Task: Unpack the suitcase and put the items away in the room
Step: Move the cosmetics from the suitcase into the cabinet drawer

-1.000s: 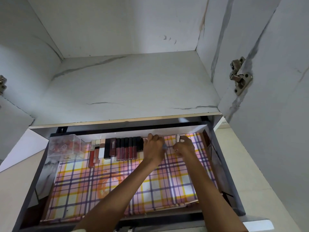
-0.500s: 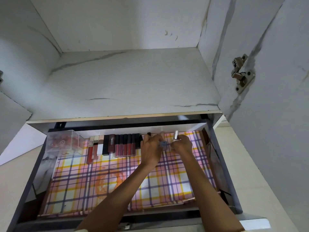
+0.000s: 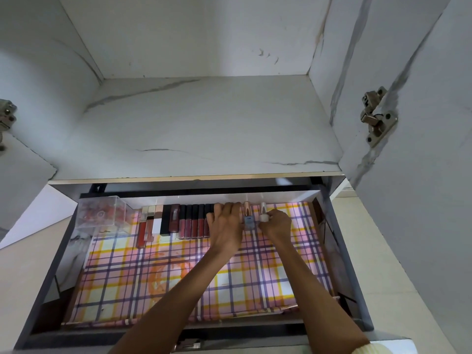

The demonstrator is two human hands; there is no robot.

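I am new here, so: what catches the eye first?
The pink, yellow and purple plaid liner fills the open drawer. Along its back lies a row of dark red lip gloss tubes, a clear plastic box at their left. At the row's right end, the left hand touches the tubes while the right hand pinches a small pale bottle.

A blue bottle now shows between left hand and right hand (centre of frame), seemingly set down; the right has brought a clear bottle beside it.
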